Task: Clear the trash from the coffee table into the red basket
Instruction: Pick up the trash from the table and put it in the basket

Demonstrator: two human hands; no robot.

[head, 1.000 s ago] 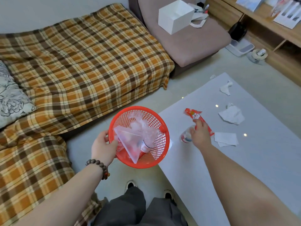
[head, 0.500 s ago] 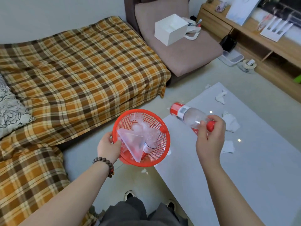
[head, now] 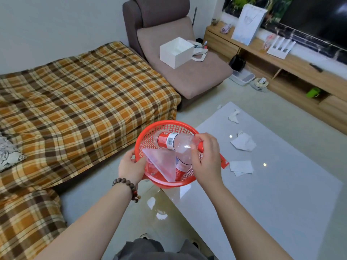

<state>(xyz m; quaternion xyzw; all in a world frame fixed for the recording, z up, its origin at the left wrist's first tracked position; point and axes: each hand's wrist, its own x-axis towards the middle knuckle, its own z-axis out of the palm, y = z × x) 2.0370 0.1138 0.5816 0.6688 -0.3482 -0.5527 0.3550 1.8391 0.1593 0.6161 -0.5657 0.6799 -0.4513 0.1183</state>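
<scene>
My left hand (head: 131,166) grips the near-left rim of the red mesh basket (head: 148,132), held in the air beside the coffee table's left edge. My right hand (head: 206,158) holds a clear plastic bottle (head: 172,142) with a red label by its red-capped neck, lying sideways over the basket's mouth. Inside the basket are a clear plastic bag (head: 163,164) and another bottle (head: 181,167). On the grey coffee table (head: 272,194) lie a red wrapper (head: 224,162), partly behind my right hand, a flat white paper (head: 241,167) and two crumpled tissues (head: 243,142) (head: 234,116).
A plaid-covered sofa (head: 84,94) runs along the left. A brown chaise (head: 187,76) at the back carries a white box (head: 176,51). A wooden TV cabinet (head: 293,72) lines the right wall. A small scrap (head: 219,106) lies on the floor off the table's far corner.
My right hand picked the bottle up from the table and carried it left, over the basket. The basket rose slightly, and the view tilted up.
</scene>
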